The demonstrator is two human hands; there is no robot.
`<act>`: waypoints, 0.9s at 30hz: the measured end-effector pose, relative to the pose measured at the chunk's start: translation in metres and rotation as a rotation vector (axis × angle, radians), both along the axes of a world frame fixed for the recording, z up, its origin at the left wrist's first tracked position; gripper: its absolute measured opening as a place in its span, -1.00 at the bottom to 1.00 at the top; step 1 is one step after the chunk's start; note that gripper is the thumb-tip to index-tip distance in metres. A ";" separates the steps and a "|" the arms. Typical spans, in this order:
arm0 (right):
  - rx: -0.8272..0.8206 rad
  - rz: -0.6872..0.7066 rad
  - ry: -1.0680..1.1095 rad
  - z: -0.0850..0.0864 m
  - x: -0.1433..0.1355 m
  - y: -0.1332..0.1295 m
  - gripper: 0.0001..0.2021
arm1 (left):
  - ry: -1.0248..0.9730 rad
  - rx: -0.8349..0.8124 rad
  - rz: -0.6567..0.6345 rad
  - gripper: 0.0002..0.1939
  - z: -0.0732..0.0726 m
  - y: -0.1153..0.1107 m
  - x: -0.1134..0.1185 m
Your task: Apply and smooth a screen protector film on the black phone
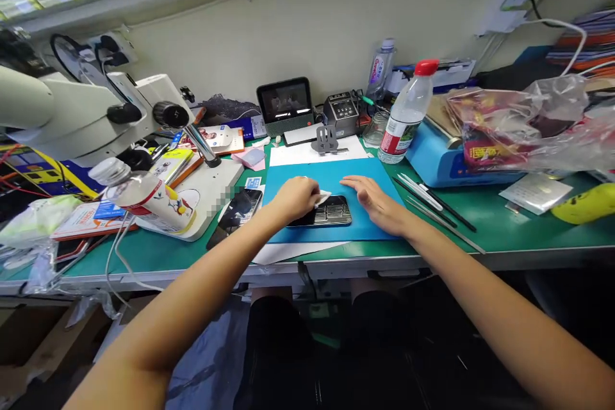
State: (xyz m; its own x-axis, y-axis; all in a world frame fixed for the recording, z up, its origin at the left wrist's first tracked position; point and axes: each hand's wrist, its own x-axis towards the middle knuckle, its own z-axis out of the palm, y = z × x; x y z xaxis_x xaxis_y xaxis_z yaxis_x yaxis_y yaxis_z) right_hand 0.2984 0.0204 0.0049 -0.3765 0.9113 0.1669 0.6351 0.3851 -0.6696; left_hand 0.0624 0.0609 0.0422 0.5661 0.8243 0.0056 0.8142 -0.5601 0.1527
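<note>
A black phone point(331, 213) lies flat on the blue mat point(312, 172), its glossy face up. My left hand point(298, 197) is closed on a small white wipe point(323, 196) at the phone's upper left part and hides some of the phone. To the right of the phone, my right hand point(377, 204) is open over the mat, fingers stretched out and holding nothing. White paper point(293, 252) shows beneath the mat's front edge. Another dark phone point(240, 206) lies left of the mat.
A microscope stand point(204, 144) and a drink bottle point(148, 200) are at the left. Tweezers and pens point(442, 208) lie right of the mat. Behind them stand a red-capped bottle point(408, 112), a blue device point(437, 150) and a small display point(286, 106).
</note>
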 end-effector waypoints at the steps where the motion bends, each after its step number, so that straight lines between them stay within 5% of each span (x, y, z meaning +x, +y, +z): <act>1: 0.004 -0.011 0.014 0.000 0.001 0.000 -0.07 | 0.005 0.005 -0.008 -0.79 0.001 0.000 0.009; 4: 0.015 -0.038 0.044 -0.001 0.003 -0.001 -0.08 | 0.019 0.008 -0.027 -0.80 0.004 -0.004 0.017; 11: -0.017 0.005 -0.009 0.002 0.000 0.001 -0.08 | 0.055 -0.035 0.014 -0.81 0.008 -0.011 -0.021; 20: 0.003 -0.014 0.023 -0.001 -0.001 0.002 -0.01 | 0.033 -0.104 -0.047 -0.81 0.016 -0.003 0.044; 27: 0.013 -0.041 0.089 -0.005 0.003 0.006 -0.03 | 0.091 -0.093 -0.006 -0.83 0.015 0.015 0.028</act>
State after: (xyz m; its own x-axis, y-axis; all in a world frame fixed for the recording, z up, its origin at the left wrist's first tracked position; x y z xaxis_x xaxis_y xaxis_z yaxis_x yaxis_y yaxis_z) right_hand 0.3017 0.0262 -0.0002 -0.3217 0.9232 0.2103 0.5888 0.3690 -0.7192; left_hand 0.0900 0.0760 0.0569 0.5660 0.8153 -0.1224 0.8235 -0.5522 0.1300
